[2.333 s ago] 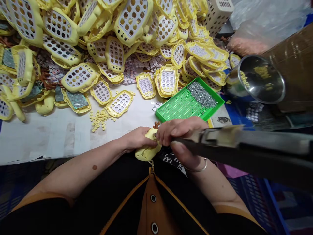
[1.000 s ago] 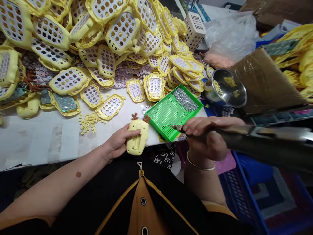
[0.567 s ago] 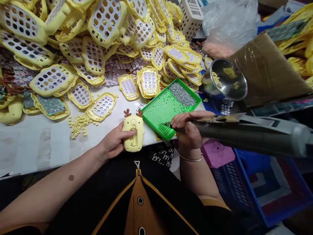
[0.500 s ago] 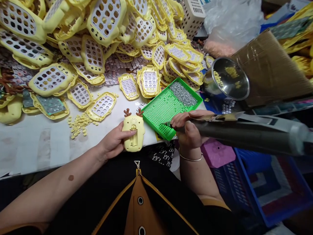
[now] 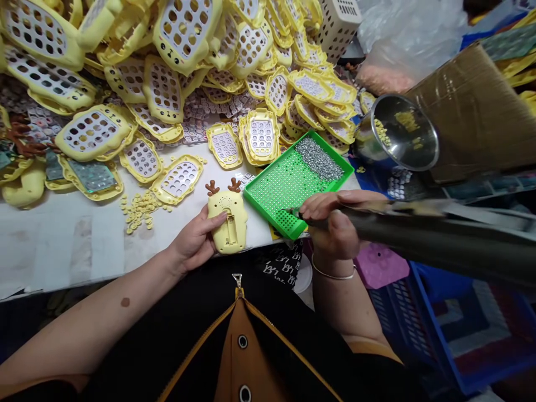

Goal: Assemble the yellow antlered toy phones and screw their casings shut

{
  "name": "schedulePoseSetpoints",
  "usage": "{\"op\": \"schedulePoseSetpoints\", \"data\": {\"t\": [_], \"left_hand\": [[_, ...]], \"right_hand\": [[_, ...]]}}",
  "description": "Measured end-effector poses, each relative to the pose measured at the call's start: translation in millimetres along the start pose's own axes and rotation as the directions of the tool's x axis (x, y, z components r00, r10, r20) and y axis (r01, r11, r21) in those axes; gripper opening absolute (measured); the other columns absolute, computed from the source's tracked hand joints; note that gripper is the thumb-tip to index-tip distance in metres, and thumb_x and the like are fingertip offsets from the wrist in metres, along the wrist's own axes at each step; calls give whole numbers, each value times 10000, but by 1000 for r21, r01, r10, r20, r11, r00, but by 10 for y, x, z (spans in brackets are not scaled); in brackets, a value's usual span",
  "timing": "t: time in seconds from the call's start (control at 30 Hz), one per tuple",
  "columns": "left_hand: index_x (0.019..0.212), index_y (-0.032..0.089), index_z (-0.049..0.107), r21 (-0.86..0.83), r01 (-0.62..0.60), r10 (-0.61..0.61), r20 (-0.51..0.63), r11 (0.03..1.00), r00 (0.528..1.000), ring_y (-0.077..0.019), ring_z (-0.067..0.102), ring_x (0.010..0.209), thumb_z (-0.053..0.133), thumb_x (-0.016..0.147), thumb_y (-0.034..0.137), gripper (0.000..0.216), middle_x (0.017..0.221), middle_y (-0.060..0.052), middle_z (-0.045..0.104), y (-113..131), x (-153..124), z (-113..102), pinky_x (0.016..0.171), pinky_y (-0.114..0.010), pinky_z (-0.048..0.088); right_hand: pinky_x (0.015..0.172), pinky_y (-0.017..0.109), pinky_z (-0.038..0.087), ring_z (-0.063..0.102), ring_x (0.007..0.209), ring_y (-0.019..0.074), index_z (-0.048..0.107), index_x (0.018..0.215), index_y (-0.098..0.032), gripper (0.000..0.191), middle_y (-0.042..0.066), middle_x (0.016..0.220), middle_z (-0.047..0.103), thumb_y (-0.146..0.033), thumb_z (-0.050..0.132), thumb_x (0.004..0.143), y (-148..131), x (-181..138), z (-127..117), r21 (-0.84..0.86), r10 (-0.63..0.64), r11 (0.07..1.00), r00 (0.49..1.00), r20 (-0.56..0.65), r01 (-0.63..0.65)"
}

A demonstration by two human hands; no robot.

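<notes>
My left hand (image 5: 195, 240) grips a yellow deer-shaped toy phone (image 5: 228, 218) with brown antlers, lying back side up on the white table (image 5: 62, 240) at its near edge. My right hand (image 5: 335, 220) is closed round a long dark electric screwdriver (image 5: 422, 234). The tool's tip touches the near corner of a green perforated screw tray (image 5: 293, 181). A heap of small silver screws (image 5: 320, 159) fills the tray's far end.
A big pile of yellow keypad shells (image 5: 167, 72) covers the far side of the table. Small yellow buttons (image 5: 138, 206) lie loose left of the toy. A steel bowl (image 5: 402, 137), a brown cardboard box (image 5: 473, 111) and a blue crate (image 5: 444, 324) stand at the right.
The screwdriver has left the toy and swung right to the green tray. My left hand has turned the toy upright on the table, antlers pointing away.
</notes>
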State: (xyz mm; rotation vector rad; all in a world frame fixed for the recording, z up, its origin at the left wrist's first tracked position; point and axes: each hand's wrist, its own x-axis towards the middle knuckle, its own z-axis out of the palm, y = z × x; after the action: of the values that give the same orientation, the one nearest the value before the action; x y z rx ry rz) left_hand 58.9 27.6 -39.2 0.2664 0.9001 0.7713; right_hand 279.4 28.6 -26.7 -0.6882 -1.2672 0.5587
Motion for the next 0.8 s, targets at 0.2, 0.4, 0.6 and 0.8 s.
{"op": "schedulePoseSetpoints", "data": {"t": [0.2, 0.4, 0.6, 0.8], "left_hand": [[1232, 271, 515, -83, -145, 135, -113, 986, 984, -237, 657, 1076, 708, 803, 196, 477, 1095, -34, 703, -87, -10, 53, 999, -461, 511], [1141, 240, 545, -92, -186, 171, -155, 978, 973, -243, 642, 1099, 706, 805, 177, 378, 1095, -32, 691, -105, -17, 104, 1010, -476, 502], [1131, 224, 536, -83, -161, 147, -155, 984, 977, -246, 655, 1068, 687, 824, 178, 345, 1075, -49, 697, -94, -22, 120, 993, -475, 510], [1135, 231, 544, -61, -155, 145, -138, 986, 980, -245, 656, 1064, 728, 796, 207, 387, 1062, -49, 704, -93, -10, 119, 982, -448, 512]], "right_hand": [[451, 313, 501, 522, 448, 141, 655, 1030, -275, 203, -52, 555, 527, -288, 622, 831, -448, -63, 278, 157, 56, 986, 997, 48, -63], [492, 336, 543, 591, 500, 154, 627, 1116, -257, 306, -37, 608, 581, -241, 621, 810, -414, -244, 400, 262, 73, 954, 961, 266, -144], [514, 317, 547, 592, 525, 142, 632, 1043, -229, 268, -40, 610, 570, -172, 635, 781, -334, -281, 483, 309, 100, 930, 946, 308, -199], [487, 317, 550, 585, 493, 137, 593, 930, -199, 218, -39, 600, 575, -97, 611, 739, -316, -211, 542, 317, 25, 934, 917, 397, -162]]}}
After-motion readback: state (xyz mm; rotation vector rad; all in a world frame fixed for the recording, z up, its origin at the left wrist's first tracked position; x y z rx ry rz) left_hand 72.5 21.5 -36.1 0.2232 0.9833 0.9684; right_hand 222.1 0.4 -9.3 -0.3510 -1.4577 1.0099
